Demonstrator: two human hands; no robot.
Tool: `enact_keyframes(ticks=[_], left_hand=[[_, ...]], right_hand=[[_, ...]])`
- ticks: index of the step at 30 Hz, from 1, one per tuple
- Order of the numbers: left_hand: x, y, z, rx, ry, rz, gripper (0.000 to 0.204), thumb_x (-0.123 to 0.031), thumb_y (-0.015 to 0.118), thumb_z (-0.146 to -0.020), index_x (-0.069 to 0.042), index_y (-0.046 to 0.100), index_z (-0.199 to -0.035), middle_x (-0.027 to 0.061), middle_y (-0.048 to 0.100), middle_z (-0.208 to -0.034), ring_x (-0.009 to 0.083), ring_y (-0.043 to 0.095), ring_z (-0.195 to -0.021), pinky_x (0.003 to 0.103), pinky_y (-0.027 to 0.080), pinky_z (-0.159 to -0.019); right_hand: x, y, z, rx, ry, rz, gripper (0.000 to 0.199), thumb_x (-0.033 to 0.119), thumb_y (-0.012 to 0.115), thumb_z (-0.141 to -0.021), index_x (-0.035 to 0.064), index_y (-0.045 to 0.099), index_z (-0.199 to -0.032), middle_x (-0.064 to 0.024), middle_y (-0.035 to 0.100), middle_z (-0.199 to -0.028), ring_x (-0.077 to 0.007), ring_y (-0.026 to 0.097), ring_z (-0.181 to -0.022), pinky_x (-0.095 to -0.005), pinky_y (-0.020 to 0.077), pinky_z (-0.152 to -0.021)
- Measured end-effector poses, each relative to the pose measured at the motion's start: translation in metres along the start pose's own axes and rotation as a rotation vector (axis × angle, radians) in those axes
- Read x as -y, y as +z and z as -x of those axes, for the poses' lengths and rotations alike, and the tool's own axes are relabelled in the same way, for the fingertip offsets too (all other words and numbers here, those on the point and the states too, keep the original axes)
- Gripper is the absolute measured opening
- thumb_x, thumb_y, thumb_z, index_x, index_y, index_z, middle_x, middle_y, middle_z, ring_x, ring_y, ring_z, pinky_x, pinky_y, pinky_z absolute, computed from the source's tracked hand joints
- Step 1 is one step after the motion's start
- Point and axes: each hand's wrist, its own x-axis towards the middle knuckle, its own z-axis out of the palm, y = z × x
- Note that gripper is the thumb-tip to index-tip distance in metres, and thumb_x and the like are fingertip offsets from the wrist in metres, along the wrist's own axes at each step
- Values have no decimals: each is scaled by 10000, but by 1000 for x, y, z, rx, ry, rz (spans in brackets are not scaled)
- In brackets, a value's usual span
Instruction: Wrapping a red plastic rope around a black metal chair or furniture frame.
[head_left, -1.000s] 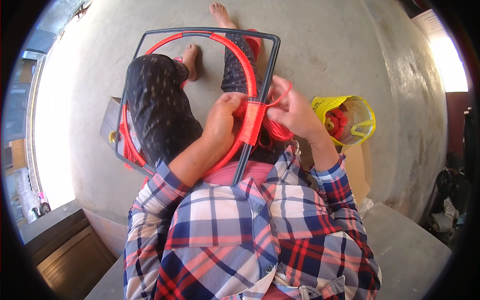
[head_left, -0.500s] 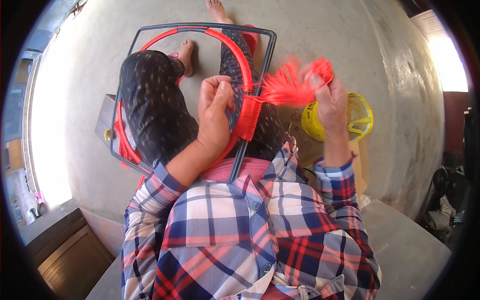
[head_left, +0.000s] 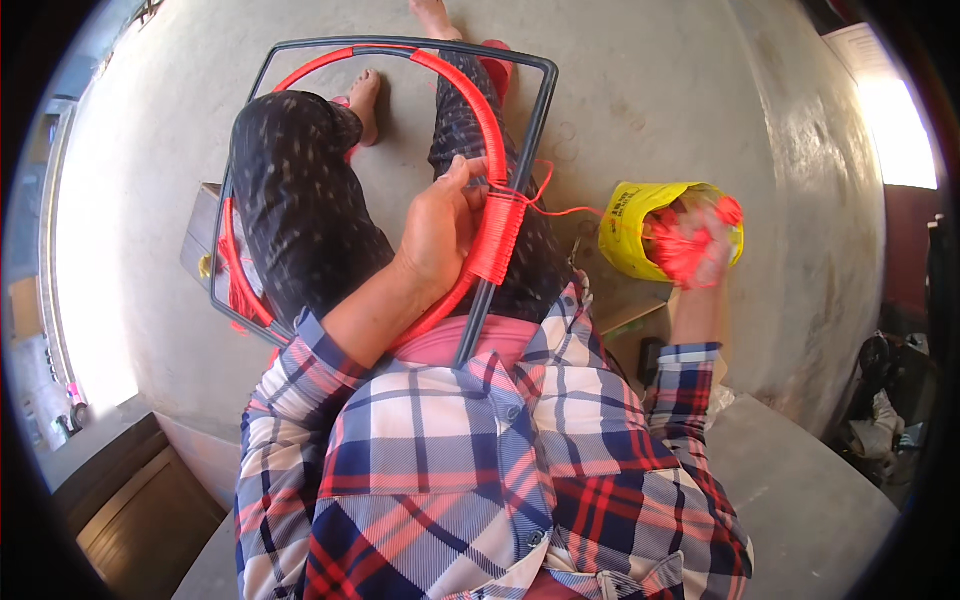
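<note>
A: Well, starting at the left: the dark metal frame [head_left: 232, 190] lies across the person's lap, its near corner tucked against the body and its far rail out by the bare feet; that slant looks chosen to bring the working spot within reach while the legs carry the weight.

B: And the red hoop [head_left: 478, 95] inside it?

A: It runs along the inside of the frame and meets the right-hand rail where the red cord wrapping [head_left: 497, 238] binds the two together; the wrapping is a tight band of turns, just beside the left hand [head_left: 435, 232].

B: So how is that hand's grip set?

A: Closed round the hoop, fingers curled over it and the thumb up against the top of the wrapping; I judge it pins the last turns so they stay tight; the palm side is hidden, so how hard it presses I cannot tell.

B: Then the cord goes right?

A: Yes; a thin red strand [head_left: 560, 210] leaves the wrapping and heads toward the yellow bag [head_left: 622, 232] on the concrete floor [head_left: 650, 90]; over the bag's mouth the right hand [head_left: 708, 245] is shut on a loose bundle of red cord [head_left: 676, 250], held well apart from the frame, likely to draw slack.
</note>
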Motion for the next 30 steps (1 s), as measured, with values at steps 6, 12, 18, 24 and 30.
enact_keyframes(ticks=[6,12,18,24,30], left_hand=[[-7,12,5,4,-11,28,315,-208,353,-952,18,509,-1105,151,630,-995,232,631,-883,333,525,-810],[-1,2,-8,-34,-61,-17,232,-101,393,-891,14,512,-1053,169,634,-971,270,639,-845,351,530,-816],[-6,-11,-10,10,-80,30,252,-90,442,-780,8,523,-998,179,626,-890,300,645,-751,399,566,-697],[21,9,2,-87,89,-332,151,-83,460,-771,8,562,-833,242,612,-770,388,627,-648,460,544,-622],[-22,15,44,-130,225,-1383,316,-248,493,-897,16,592,-1040,252,636,-946,420,612,-905,451,476,-811]], right_hand=[[-37,158,48,541,499,452,398,147,646,-800,-10,559,-1156,-22,552,-634,-113,552,-545,-235,456,-536],[-24,105,23,287,309,253,112,122,655,-786,59,565,-803,-28,538,-594,-126,536,-517,-235,439,-513],[-45,72,57,207,187,158,90,67,586,-787,74,497,-803,-46,488,-562,-154,496,-482,-271,407,-449],[-45,117,62,254,348,54,105,133,602,-872,45,589,-927,-28,559,-691,-133,532,-565,-250,458,-529],[-65,206,36,350,275,247,158,-13,631,-818,20,594,-968,-46,632,-838,-135,622,-730,-261,509,-696]])
